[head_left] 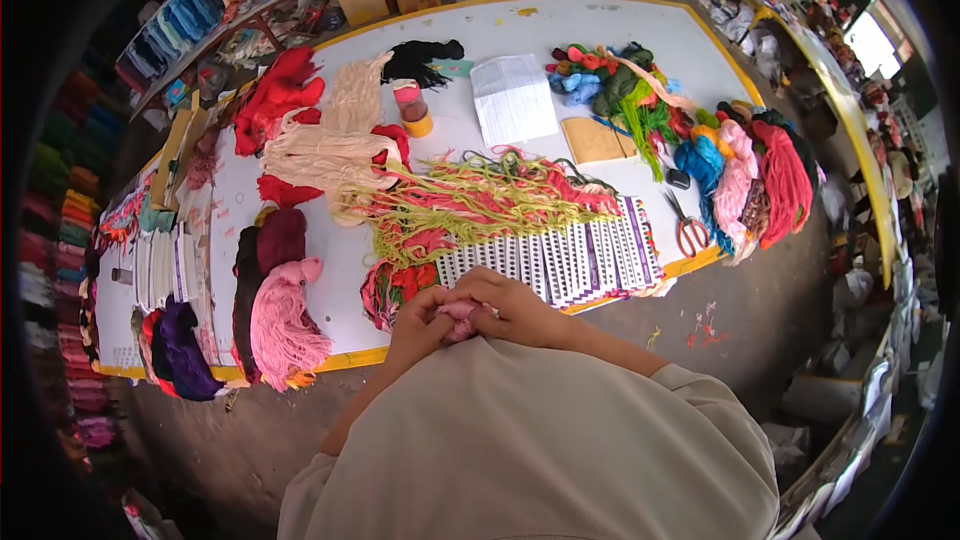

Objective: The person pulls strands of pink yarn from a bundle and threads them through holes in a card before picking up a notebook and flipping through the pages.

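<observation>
Close in front of my body, both hands are closed around a small bunch of pink yarn (461,320). My left hand (418,321) grips it from the left, and my right hand (520,310) curls over it from the right. The fingers hide part of the bunch. Just beyond the hands lies a row of white cards (560,265) with dark holes along them. Across the cards' far ends stretches a tangle of yellow-green and pink yarn (470,205). Red and green yarn (390,290) sits beside my left hand.
Yarn skeins in cream (325,155), pink (285,325) and blue (705,175) lie around the white table (630,30). Scissors (688,230) rest near its right edge. Farther back are a printed sheet (512,100), a brown notebook (597,140) and a jar (412,112).
</observation>
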Tool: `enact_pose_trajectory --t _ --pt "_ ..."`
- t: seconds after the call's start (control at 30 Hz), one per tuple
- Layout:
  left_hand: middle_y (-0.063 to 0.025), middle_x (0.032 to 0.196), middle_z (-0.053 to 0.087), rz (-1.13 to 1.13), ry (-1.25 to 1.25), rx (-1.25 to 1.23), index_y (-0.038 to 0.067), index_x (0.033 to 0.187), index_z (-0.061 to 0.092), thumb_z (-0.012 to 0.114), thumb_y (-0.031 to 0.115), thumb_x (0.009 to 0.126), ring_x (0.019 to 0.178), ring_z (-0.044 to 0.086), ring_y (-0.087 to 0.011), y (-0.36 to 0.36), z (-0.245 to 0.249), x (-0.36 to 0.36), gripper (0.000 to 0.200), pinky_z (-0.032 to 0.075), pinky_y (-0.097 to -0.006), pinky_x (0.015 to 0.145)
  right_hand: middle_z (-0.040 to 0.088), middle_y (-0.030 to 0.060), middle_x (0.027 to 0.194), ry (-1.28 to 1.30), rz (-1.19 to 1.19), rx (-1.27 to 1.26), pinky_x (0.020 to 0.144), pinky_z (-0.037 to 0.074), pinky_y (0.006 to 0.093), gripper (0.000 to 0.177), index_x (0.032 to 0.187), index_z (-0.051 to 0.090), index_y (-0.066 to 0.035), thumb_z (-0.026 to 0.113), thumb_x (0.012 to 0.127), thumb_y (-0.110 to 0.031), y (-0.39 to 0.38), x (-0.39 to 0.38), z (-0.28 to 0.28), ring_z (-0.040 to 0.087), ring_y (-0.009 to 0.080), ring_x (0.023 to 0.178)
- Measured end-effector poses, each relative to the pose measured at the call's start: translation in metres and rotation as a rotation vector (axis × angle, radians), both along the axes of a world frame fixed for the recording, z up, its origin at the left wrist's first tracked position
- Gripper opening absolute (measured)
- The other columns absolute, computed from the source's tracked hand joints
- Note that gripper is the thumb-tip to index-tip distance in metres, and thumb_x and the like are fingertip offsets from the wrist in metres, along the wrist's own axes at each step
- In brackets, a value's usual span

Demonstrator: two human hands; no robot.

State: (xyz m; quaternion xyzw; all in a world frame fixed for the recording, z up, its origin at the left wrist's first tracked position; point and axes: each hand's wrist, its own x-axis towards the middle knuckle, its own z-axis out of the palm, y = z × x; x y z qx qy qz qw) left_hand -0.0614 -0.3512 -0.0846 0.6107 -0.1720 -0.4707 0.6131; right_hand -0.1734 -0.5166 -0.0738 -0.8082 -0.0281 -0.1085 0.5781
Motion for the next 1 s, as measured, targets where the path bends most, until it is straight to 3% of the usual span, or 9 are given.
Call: enact_pose_trajectory --t 0.3,0.43,0.5,0.53,0.6,0.7,0.8,0.9,1.0 --pt "-0.0033 0.101 0.063 0.077 -0.036 0.003 0.001 0.107 0.060 0.053 -0.005 0.085 0.090 0.061 -0.0081 0.011 0.001 -0.005 0.024 0.049 -0.0211 0.075 0.060 0.0088 0.106 -0.003 0.034 0.016 0.084 0.050 0.0356 0.023 0.112 0.063 -0.007 0.058 0.090 -0.013 0.002 0.003 0.002 0.060 0.0271 0.100" --pt "-0.0028 0.095 0.063 0.084 -0.383 0.016 0.002 0.100 0.063 0.062 0.011 0.089 0.081 0.058 -0.0096 0.025 -0.018 -0.002 0.015 0.046 -0.0250 0.072 0.059 0.0096 0.103 0.030 0.080 0.132 0.082 0.051 0.0348 0.021 0.110 0.063 -0.008 0.059 0.091 -0.016 0.010 0.008 -0.004 0.063 0.0249 0.096" --pt "-0.0065 0.091 0.064 0.101 -0.273 0.035 0.000 0.100 0.063 0.065 0.020 0.090 0.082 0.058 -0.0134 0.027 -0.017 -0.003 0.023 0.047 -0.0277 0.074 0.059 0.0103 0.103 0.015 0.081 0.115 0.081 0.051 0.0343 0.019 0.107 0.062 -0.007 0.059 0.091 -0.018 0.010 0.010 -0.016 0.063 0.0249 0.094" --pt "-0.0070 0.102 0.064 0.056 -0.334 0.010 0.002 0.108 0.061 0.063 0.009 0.086 0.095 0.060 -0.0141 0.036 -0.035 0.006 0.023 0.049 -0.0277 0.081 0.058 0.0107 0.103 0.022 0.081 0.098 0.081 0.051 0.0342 0.018 0.105 0.061 -0.006 0.059 0.091 -0.018 0.010 0.011 -0.022 0.063 0.0253 0.094" --pt "-0.0038 0.086 0.063 0.170 -0.313 -0.069 0.000 0.095 0.062 0.060 0.011 0.089 0.078 0.056 -0.0107 0.028 -0.026 -0.005 0.012 0.046 -0.0252 0.070 0.057 0.0109 0.103 0.267 0.144 0.432 0.082 0.050 0.0353 0.017 0.103 0.060 -0.006 0.058 0.089 -0.015 0.008 0.003 0.006 0.062 0.0266 0.096" --pt "-0.0034 0.082 0.061 0.185 -0.231 -0.084 0.002 0.094 0.059 0.058 0.006 0.088 0.066 0.052 -0.0075 0.024 -0.039 -0.003 0.008 0.042 -0.0218 0.058 0.056 0.0107 0.104 0.093 0.101 0.094 0.083 0.049 0.0362 0.016 0.102 0.058 -0.006 0.058 0.088 -0.013 0.004 0.004 0.001 0.061 0.0271 0.099" --pt "-0.0028 0.079 0.060 0.179 -0.147 -0.076 0.003 0.094 0.057 0.057 0.003 0.086 0.056 0.049 -0.0062 0.022 -0.035 -0.005 0.009 0.040 -0.0208 0.049 0.054 0.0109 0.105 0.061 0.080 0.060 0.082 0.049 0.0375 0.016 0.103 0.058 -0.006 0.057 0.088 -0.012 0.000 0.002 -0.004 0.061 0.0287 0.098" --pt "-0.0026 0.079 0.060 0.176 -0.126 -0.067 0.004 0.093 0.056 0.056 0.002 0.086 0.058 0.051 -0.0065 0.012 -0.029 -0.009 0.007 0.041 -0.0214 0.049 0.054 0.0118 0.105 0.077 0.041 0.062 0.082 0.049 0.0378 0.018 0.105 0.059 -0.006 0.056 0.088 -0.010 -0.006 -0.006 0.000 0.060 0.0304 0.098" --pt "-0.0042 0.090 0.061 0.125 -0.068 -0.048 0.003 0.094 0.054 0.055 -0.003 0.082 0.078 0.057 -0.0093 -0.002 -0.019 -0.009 0.013 0.046 -0.0213 0.071 0.055 0.0134 0.105 0.067 -0.013 0.099 0.084 0.049 0.0394 0.020 0.108 0.058 -0.006 0.055 0.088 -0.008 -0.009 -0.012 0.004 0.060 0.0327 0.098"
